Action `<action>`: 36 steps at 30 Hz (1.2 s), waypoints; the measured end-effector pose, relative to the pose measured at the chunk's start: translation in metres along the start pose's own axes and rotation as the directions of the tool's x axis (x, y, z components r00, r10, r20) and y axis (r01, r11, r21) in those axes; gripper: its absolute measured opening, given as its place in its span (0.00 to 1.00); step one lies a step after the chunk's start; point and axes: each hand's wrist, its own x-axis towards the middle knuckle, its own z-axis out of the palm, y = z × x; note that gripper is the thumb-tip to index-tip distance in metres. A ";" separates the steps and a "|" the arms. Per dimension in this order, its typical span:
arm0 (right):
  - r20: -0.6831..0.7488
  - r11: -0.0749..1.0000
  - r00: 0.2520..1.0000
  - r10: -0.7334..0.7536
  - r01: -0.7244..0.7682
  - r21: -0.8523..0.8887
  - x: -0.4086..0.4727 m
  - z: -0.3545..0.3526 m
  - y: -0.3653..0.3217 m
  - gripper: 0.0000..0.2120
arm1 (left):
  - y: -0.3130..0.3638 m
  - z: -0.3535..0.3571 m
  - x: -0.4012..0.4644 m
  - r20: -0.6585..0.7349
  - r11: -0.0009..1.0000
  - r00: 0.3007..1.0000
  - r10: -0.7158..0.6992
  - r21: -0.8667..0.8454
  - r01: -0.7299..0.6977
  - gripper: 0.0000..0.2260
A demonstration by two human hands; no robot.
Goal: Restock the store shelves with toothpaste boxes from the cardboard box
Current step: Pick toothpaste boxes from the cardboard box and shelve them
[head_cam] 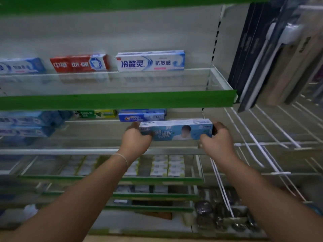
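Both hands hold one light blue toothpaste box (pixel 176 130) lengthwise, level, in front of the middle shelf (pixel 104 151). The left hand (pixel 135 139) grips the box's left end, thumb on the near face and fingers wrapped behind it; a thin bracelet (pixel 122 158) circles that wrist. The right hand (pixel 218 138) clasps the right end, its fingers curled round the end flap and its thumb under the lower edge. The box lies between the two hands, above the shelf's clear front rail, and whether it touches the shelf floor cannot be told. Just behind its left end, further in, a stack of darker blue boxes (pixel 142 115) sits at the back of the same shelf, with a green box (pixel 97 114) to the left of it and more blue boxes (pixel 26 123) far left. On the upper shelf (pixel 118 100), edged with a green strip, a white and blue box (pixel 150 61) stands at the back, a red box (pixel 79 63) to its left. To the right, white wire racks (pixel 262 137) reach outward, and dark packets (pixel 258 55) hang above them. Lower shelves hold small pale packs (pixel 167 165), blurred.
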 end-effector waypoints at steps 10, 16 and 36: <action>-0.050 0.998 0.998 0.049 -0.050 -0.027 0.026 -0.003 0.041 0.14 | 0.006 0.042 0.027 0.051 0.996 0.998 -0.040 0.080 0.036 0.19; -0.096 0.987 0.992 0.080 -0.092 -0.129 0.055 0.000 0.050 0.15 | 0.016 0.055 0.038 0.090 0.989 0.994 -0.060 0.143 0.047 0.21; -0.194 0.981 0.976 0.100 -0.063 0.186 0.129 0.020 0.081 0.26 | 0.031 0.116 0.077 0.206 0.997 0.976 0.071 -0.015 -0.070 0.31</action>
